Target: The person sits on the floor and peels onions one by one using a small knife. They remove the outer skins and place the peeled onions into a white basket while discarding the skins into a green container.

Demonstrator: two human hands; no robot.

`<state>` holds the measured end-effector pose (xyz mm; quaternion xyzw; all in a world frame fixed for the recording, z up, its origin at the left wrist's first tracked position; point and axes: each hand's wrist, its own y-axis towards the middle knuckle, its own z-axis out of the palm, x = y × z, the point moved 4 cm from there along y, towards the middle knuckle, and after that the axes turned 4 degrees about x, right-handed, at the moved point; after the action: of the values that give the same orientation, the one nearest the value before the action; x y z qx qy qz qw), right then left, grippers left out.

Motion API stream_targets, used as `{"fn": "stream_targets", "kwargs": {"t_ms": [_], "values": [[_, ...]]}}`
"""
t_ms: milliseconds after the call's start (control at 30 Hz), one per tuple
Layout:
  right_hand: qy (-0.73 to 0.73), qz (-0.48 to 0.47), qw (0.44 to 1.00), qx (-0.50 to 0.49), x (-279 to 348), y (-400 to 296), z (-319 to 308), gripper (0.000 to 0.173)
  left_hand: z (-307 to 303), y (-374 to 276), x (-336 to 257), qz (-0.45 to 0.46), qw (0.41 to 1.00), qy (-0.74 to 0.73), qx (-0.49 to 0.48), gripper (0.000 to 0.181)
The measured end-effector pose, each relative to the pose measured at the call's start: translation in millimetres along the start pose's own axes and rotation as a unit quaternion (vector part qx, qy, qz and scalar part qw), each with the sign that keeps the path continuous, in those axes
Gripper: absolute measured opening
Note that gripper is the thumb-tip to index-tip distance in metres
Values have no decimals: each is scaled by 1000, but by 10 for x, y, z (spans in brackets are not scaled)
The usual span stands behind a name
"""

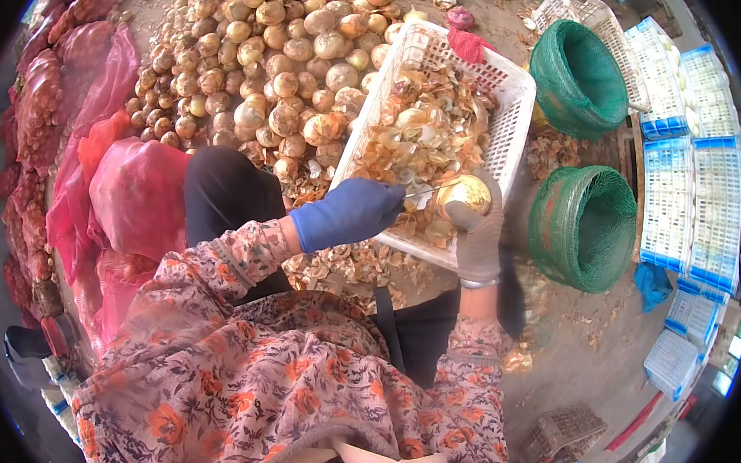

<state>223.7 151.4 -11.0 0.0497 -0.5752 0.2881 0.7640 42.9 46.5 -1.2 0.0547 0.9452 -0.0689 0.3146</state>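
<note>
My left hand (349, 212), in a blue glove, grips a thin-bladed knife (425, 191). Its blade reaches right to a yellow onion (465, 195) and appears to touch its skin. The onion sits in my right hand (480, 235), which wears a grey glove, with the fingers curled around it. Both hands are over the near end of a white plastic crate (521, 123). Loose brown onion skins (424, 133) cover much of the crate's inside. The knife's handle is hidden within the blue glove.
A large heap of unpeeled onions (291, 67) lies beyond the crate to the left. Pink mesh sacks (137, 192) line my left side. Two green mesh baskets (584, 228) stand on the right, before stacked blue-and-white crates (690, 206). Skins litter the floor (566, 364).
</note>
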Motion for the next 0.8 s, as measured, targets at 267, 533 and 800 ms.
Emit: {"fn": "stream_targets", "kwargs": {"t_ms": [267,533,800], "values": [[172,51,982,52,1,-38,67,65,-79,70,98,76,996,42,-17,19],[255,128,949,133,-117,-121,125,64,-171,47,377,170,976,121,-58,18],[220,115,958,146,-298,-177,15,63,58,-80,553,10,945,-286,160,33]]}}
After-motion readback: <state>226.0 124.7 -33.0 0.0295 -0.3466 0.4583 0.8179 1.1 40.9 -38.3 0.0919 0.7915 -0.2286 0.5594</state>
